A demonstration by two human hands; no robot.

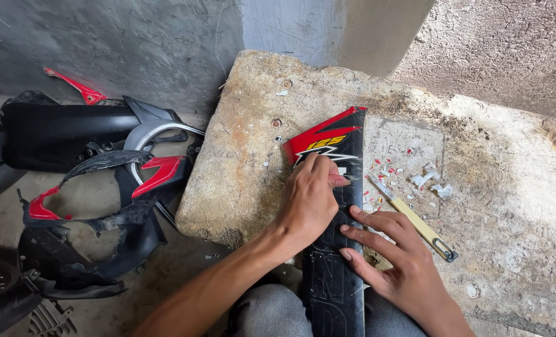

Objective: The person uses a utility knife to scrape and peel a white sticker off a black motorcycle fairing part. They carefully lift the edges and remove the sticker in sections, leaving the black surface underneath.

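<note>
The black panel (332,274) runs off the bottom edge; the left hand (309,203) covers part of its sticker. The heap of black parts (72,206) is cut at the left edge.

grey concrete wall (134,43), stained stone slab (509,187), dusty floor (165,274)

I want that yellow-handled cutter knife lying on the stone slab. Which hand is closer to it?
Right. The right hand has fingers spread just beside the yellow-handled cutter knife; the left hand lies farther away, across the black panel.

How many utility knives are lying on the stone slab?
1: a yellow utility knife lies on the stone slab, beside the black panel, just above the right hand. None other is visible.
</note>
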